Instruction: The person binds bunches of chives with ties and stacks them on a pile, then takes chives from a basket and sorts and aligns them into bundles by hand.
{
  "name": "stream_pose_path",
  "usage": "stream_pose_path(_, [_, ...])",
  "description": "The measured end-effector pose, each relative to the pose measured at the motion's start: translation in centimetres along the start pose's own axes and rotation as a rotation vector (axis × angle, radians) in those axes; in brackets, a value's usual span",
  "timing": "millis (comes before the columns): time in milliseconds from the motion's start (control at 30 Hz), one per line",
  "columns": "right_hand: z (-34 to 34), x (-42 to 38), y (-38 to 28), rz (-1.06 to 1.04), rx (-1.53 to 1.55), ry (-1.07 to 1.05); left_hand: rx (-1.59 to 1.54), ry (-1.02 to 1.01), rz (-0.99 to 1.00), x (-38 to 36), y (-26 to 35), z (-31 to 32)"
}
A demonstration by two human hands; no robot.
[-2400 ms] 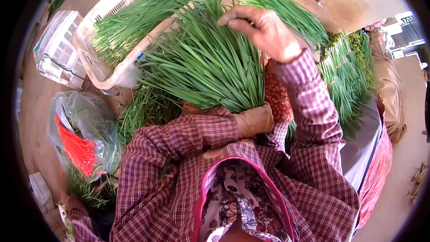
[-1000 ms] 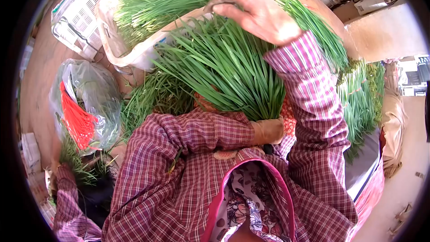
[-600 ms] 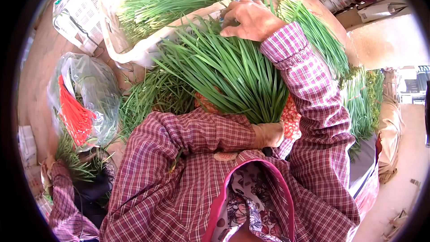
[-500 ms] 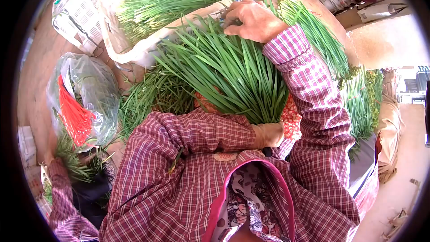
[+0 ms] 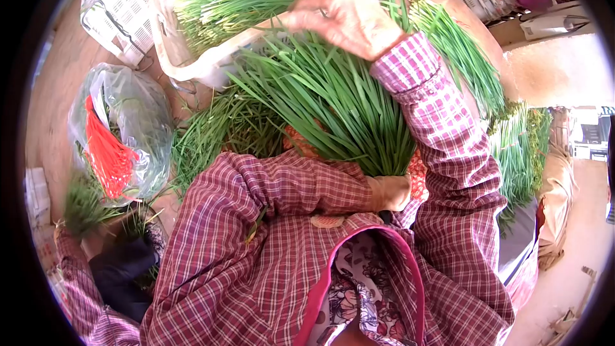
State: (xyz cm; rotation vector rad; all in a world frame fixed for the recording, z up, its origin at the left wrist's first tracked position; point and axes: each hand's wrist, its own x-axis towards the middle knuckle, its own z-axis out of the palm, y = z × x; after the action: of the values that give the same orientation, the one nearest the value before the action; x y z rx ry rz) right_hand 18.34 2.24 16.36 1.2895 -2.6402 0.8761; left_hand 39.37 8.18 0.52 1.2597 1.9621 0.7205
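Note:
A large bunch of green garlic chives [image 5: 333, 102] fans out across my lap, leaf tips toward the crate. My left hand [image 5: 389, 192] is wrapped round the base of this bunch, near my body. Above the leaf tips hovers my right hand [image 5: 349, 19], slightly blurred, with its fingers stretched out and apart; nothing shows in it. Just beyond is a white plastic crate [image 5: 192, 67] with more chives [image 5: 250, 0] laid in it. Loose leaves [image 5: 224, 125] are heaped left of the bunch.
At left sits a clear plastic bag [image 5: 154, 122] with red ties [image 5: 109, 154]. More chives lie at right [image 5: 461, 51], and further bundles [image 5: 516, 147] stand below them. A co-worker's sleeve [image 5: 80, 288] shows at lower left. A white basket [image 5: 122, 9] stands top left.
My right hand has moved left and up from the leaf tips, its fingers opening out. My left hand keeps its hold. The co-worker's greens at lower left have shifted up and blurred.

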Motion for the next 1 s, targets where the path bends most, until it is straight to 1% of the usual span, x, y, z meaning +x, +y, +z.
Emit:
stream_pose_path(33, [0.6, 0.1, -0.6, -0.082, -0.108, 0.018, -0.133, -0.026, 0.023, -0.3, 0.1, -0.5])
stream_pose_path(67, [0.8, 0.0, -1.2, -0.106, -0.165, -0.032, -0.101, -0.037, -0.003, -0.1, 0.2, -0.3])
stream_pose_path(133, [1.1, 0.1, -1.8, -0.124, -0.131, -0.133, -0.078, -0.047, -0.035, -0.5, 0.6, -1.0])
stream_pose_path(167, [1.3, 0.1, -2.1, -0.128, -0.126, -0.136, -0.134, -0.064, -0.049, -0.5, 0.8, -1.5])
stream_pose_path(233, [1.7, 0.0, -2.9, -0.234, -0.228, -0.138, -0.192, -0.079, -0.064, 0.2, 0.4, -0.3])
stream_pose_path(267, [1.9, 0.0, -3.4, -0.204, -0.257, -0.228, -0.044, 0.067, -0.016, 1.9, -0.4, 2.2])
stream_pose_path(333, [2.5, -0.2, -3.1, -0.221, -0.384, -0.302, 0.102, 0.214, 0.031, 2.5, -0.6, 3.0])
stream_pose_path(400, [3.0, -0.4, -2.2, -0.174, -0.497, -0.327, -0.002, 0.141, 0.0, 2.6, -0.7, 3.0])
stream_pose_path(500, [2.9, -0.8, -1.5, -0.151, -0.557, -0.286, -0.153, 0.027, -0.035, 2.3, -0.7, 2.2])
stream_pose_path(533, [2.9, -0.8, -1.4, -0.149, -0.557, -0.287, -0.154, 0.027, -0.034, 3.5, -1.7, 4.8])
stream_pose_path(567, [2.9, -0.9, -1.1, -0.165, -0.55, -0.284, 0.444, 0.534, 0.041, 5.6, -3.6, 9.5])
stream_pose_path(600, [2.9, -0.9, -0.9, -0.181, -0.544, -0.28, 0.754, 0.761, 0.113, 5.5, -3.6, 9.5])
stream_pose_path(633, [3.0, -0.9, -0.7, -0.171, -0.521, -0.281, 1.05, 1.032, 0.118, 5.4, -3.6, 9.5])
stream_pose_path(667, [3.0, -1.0, -0.5, -0.171, -0.52, -0.282, 0.796, 0.769, 0.176, 5.6, -3.5, 9.3])
stream_pose_path(700, [2.9, -0.9, -0.5, -0.186, -0.519, -0.316, 0.379, 0.411, 0.163, 5.4, -2.9, 8.0])
stream_pose_path(733, [2.9, -0.9, -0.6, -0.203, -0.518, -0.352, 0.054, 0.183, 0.078, 5.0, -2.3, 6.6])
stream_pose_path(767, [3.0, -0.8, -0.6, -0.206, -0.517, -0.354, -0.002, 0.149, 0.057, 4.6, -1.9, 5.6])
stream_pose_path(833, [3.2, -0.8, -0.7, -0.192, -0.575, -0.432, -0.069, 0.113, 0.027, 4.6, -1.7, 5.2])
stream_pose_path(1000, [3.0, -0.8, -0.9, -0.187, -0.628, -0.489, -0.111, 0.097, 0.002, 4.6, -1.2, 4.6])
